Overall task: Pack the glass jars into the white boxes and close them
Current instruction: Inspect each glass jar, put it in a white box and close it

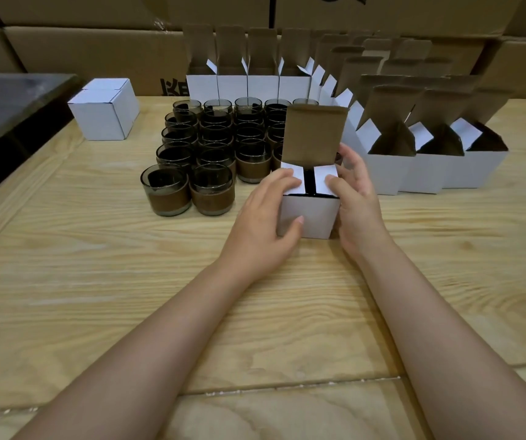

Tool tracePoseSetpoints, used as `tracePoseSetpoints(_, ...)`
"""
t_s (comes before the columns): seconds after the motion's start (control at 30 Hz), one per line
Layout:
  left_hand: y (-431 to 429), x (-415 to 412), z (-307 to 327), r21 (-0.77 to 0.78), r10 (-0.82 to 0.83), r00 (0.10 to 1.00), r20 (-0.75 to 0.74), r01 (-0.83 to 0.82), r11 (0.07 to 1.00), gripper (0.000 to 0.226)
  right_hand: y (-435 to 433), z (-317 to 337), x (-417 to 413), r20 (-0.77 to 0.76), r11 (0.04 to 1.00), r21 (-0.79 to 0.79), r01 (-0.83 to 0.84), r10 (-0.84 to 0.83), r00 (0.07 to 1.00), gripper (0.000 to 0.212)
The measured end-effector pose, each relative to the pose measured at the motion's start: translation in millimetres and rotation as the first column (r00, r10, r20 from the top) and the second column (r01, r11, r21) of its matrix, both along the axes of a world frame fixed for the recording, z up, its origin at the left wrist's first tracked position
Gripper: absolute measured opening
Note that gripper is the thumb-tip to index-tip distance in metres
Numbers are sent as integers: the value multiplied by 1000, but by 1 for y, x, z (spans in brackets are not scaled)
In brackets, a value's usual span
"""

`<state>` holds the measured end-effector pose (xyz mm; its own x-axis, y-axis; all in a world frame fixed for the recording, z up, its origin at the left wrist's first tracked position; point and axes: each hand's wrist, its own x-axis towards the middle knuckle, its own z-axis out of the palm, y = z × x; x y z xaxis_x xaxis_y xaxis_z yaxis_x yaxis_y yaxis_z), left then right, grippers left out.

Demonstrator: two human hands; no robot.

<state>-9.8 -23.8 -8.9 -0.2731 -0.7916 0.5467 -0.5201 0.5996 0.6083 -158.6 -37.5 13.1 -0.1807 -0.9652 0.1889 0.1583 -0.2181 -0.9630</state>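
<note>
Head view. Landmark: the white box (309,214) held between both hands.

- Well left of it: closed white boxes (104,112).
- Just left of it: glass jars (204,154) in close rows.
- Left hand (264,227) clamped on it, thumb on the front face, fingers holding the left side flap (293,176) down.
- Dark shape in the gap between the flaps, probably the packed jar; cannot confirm.
- Lid flap (314,134) upright at its rear.
- Right hand (358,198) wrapped round its right side, one digit on the right side flap (325,179), the others reaching behind.
- Right of it: open white boxes (426,169).

Risks, as I judge them:
- The side flaps could spring up once the fingers lift, so the lid tongue jams or creases.
- A left forearm sweep could topple the nearest jars.
- Hard pressing could slide the box on the wooden table (96,296).
</note>
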Motion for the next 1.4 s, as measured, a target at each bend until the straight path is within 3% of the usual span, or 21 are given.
tracePoseSetpoints(0.17, -1, 1, 0, -12, -2, 1000, -24, 1, 1000, 43, 0, -6, -1, 85, 996, -74, -39, 46, 995, 16)
tracePoseSetpoints(0.37, -2, 1, 1, -11, -11, 998, -58, 10, 1000, 41, 3, -4, 2, 41, 995, -100, -29, 33, 999, 37)
tracePoseSetpoints(0.63, 4, 2, 4, 120, 4, 963, -268, 29, 992, 49, 6, -5, -17, -116, 969, -139, -205, 190, 975, 22)
tracePoseSetpoints(0.8, 6, 1, 5, 122, -1, 925, -380, 51, 991, 25, 8, -6, -17, -182, 976, -116, -183, 161, 970, 22)
tracePoseSetpoints(0.9, 5, 3, 5, 132, 9, 896, -443, 55, 990, 24, 10, -6, -16, -222, 980, -109, -164, 136, 965, 21)
tracePoseSetpoints(1.1, -1, 6, 3, 70, 12, 914, -406, 18, 997, 29, 10, -6, -16, -247, 986, -129, -109, 75, 966, 19)
tracePoseSetpoints(1.4, -2, 8, 4, 129, 50, 924, -378, -1, 992, 23, 10, -6, -21, -333, 982, -113, -152, 107, 937, 23)
